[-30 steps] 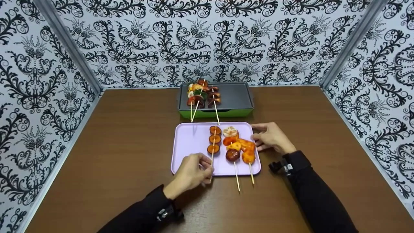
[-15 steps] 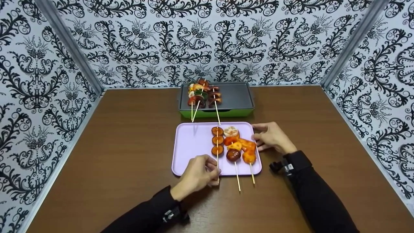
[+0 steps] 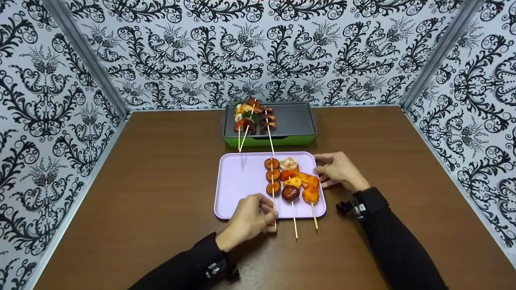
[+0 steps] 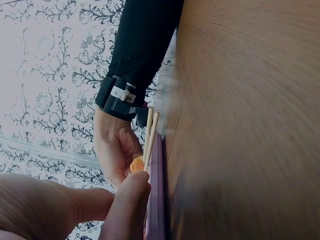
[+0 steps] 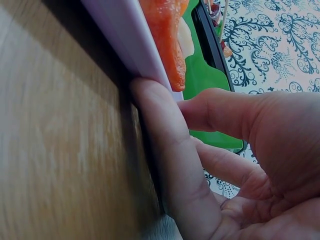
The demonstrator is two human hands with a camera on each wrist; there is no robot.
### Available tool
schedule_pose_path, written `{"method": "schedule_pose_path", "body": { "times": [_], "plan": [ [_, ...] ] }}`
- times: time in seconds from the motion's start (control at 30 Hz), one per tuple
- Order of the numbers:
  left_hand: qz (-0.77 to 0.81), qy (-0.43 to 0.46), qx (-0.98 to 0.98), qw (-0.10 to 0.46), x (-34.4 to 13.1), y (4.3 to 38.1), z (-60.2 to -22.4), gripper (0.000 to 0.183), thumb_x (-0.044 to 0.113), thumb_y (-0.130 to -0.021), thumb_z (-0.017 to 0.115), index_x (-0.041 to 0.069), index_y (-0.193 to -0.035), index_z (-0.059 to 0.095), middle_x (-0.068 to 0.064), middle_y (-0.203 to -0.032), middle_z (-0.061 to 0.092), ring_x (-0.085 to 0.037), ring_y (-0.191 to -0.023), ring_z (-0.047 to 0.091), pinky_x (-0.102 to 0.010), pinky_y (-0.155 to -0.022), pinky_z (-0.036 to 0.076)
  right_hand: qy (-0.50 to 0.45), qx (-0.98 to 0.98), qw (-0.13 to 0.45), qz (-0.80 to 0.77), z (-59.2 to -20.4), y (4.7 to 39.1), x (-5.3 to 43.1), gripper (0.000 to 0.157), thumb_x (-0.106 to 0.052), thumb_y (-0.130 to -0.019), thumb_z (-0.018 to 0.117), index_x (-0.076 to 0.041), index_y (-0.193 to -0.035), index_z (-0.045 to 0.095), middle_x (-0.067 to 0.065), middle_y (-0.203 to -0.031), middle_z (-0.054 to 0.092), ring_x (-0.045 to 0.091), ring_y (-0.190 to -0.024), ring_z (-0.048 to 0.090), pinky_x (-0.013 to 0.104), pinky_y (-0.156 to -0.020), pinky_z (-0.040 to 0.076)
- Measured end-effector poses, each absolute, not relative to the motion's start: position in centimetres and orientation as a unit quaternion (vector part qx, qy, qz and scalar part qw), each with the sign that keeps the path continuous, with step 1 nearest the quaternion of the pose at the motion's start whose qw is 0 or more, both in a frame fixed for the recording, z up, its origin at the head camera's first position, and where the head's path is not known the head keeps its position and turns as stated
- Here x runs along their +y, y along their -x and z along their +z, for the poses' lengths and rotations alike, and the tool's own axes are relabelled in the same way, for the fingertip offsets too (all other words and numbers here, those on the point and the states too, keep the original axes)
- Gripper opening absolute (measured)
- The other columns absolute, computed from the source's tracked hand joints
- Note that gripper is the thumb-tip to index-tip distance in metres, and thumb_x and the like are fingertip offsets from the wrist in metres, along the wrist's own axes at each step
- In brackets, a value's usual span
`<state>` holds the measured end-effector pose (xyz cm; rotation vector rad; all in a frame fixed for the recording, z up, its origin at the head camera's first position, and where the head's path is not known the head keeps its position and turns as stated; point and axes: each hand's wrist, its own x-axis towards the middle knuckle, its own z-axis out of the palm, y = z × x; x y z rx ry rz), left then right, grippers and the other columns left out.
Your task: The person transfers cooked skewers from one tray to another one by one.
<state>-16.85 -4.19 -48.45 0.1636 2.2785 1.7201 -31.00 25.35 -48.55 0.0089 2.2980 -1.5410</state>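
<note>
My left hand [image 3: 252,217] pinches the lower end of a wooden skewer holding three round orange slices [image 3: 273,188] with dark rims. That skewer lies over the pink tray [image 3: 236,189], its stick reaching past the front rim. Right beside it on the tray are a mixed skewer [image 3: 290,193] with a brown round piece, and an orange glazed skewer [image 3: 310,195]. My right hand [image 3: 338,171] touches the tray's right edge; in the right wrist view its fingers [image 5: 167,130] rest against the tray's outer wall. In the left wrist view, the thumb [image 4: 131,200] hides the pinched stick.
Behind the tray stands a green grill [image 3: 294,140] with a dark grey plate. Several skewers [image 3: 246,117] lie on its left half, their sticks overhanging the front. Brown table [image 3: 169,169] surrounds the tray, and patterned walls [image 3: 258,52] close in the back and sides.
My left hand has moved right across the tray with the orange-slice skewer, bringing it close against the mixed skewer. The right hand stays at the tray's edge.
</note>
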Motion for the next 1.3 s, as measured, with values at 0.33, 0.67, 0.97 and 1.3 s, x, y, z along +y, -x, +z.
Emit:
{"method": "schedule_pose_path", "body": {
  "times": [0.33, 0.67, 0.97, 1.3],
  "plan": [
    [0.572, -0.083, 0.803, 0.144, -4.5, 16.9, -48.2, 0.021, 0.007, -0.088, 0.077, -0.001, -0.104, 0.067, -0.01, -0.083, 0.074, -0.017, -0.058, 0.072, -0.037, -0.055, 0.064, -0.001, 0.816, 0.188, -0.546, -48.6, 31.0, 25.4, 0.059, -0.012, -0.091, 0.075, -0.015, -0.147, 0.056, 0.007, -0.08, 0.074, 0.018, -0.064, 0.071, 0.041, -0.062, 0.065],
    [0.534, -0.105, 0.827, 0.139, -5.3, 17.1, -47.7, 0.024, 0.017, -0.09, 0.078, 0.003, -0.107, 0.07, -0.007, -0.081, 0.075, -0.023, -0.057, 0.074, -0.039, -0.053, 0.063, -0.002, 0.816, 0.191, -0.545, -48.4, 31.0, 25.3, 0.059, -0.013, -0.092, 0.075, -0.015, -0.148, 0.055, 0.008, -0.081, 0.074, 0.018, -0.065, 0.072, 0.041, -0.062, 0.065],
    [0.455, -0.147, 0.878, 0.017, -6.2, 18.1, -46.9, 0.034, 0.03, -0.09, 0.078, 0.006, -0.113, 0.072, -0.001, -0.088, 0.076, -0.012, -0.059, 0.07, -0.023, -0.053, 0.057, -0.004, 0.813, 0.191, -0.549, -48.5, 31.0, 25.5, 0.058, -0.011, -0.092, 0.074, -0.014, -0.147, 0.056, 0.007, -0.08, 0.074, 0.017, -0.063, 0.071, 0.04, -0.062, 0.065],
    [0.408, -0.12, 0.9, -0.099, -8.0, 19.5, -45.6, 0.051, 0.04, -0.078, 0.088, 0.017, -0.119, 0.069, -0.008, -0.11, 0.072, -0.019, -0.087, 0.074, -0.031, -0.079, 0.06, -0.007, 0.815, 0.191, -0.546, -48.5, 31.0, 25.4, 0.058, -0.012, -0.092, 0.074, -0.015, -0.147, 0.056, 0.007, -0.08, 0.074, 0.017, -0.065, 0.072, 0.04, -0.063, 0.065]
  ]
}}
